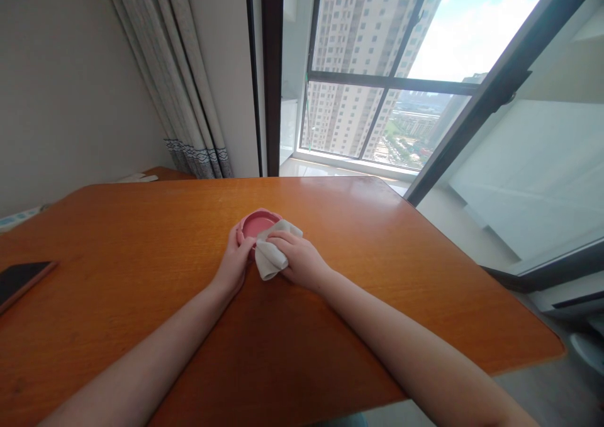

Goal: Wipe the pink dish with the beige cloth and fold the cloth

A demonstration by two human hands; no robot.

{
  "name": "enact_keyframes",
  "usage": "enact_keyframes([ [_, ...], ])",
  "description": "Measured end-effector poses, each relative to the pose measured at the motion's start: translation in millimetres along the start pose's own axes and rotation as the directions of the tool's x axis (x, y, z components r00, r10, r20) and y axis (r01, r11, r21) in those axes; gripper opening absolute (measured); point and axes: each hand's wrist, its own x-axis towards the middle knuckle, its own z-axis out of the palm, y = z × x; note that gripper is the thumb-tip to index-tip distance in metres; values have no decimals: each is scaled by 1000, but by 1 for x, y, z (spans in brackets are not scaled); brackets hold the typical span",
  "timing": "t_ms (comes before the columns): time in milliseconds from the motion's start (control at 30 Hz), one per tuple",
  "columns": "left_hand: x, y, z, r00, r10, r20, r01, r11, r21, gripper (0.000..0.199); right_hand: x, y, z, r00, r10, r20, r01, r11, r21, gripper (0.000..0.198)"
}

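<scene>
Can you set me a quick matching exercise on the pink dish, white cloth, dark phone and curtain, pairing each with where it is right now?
Things:
1. pink dish
2. white cloth
3. dark phone
4. curtain

Places:
A. far left edge of the table
B. held at its side by the left hand
C. hanging beside the window
D. under the right hand

Pairs: 1-B, 2-D, 3-A, 4-C

A small round pink dish (257, 224) sits flat on the wood just beyond my fingertips, its shallow inside facing up. My left hand (234, 260) cups its left rim. A white folded cloth (274, 249) lies bunched under the fingers of my right hand (301, 260), draped over the dish's right edge and trailing back between my two hands.
</scene>
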Motion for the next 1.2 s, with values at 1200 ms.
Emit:
enact_keyframes([
  [1200,6,-8,-7,999,-23,45,20,998,63,53,-2,5,1,995,93,-38,-93,996,11,34],
])
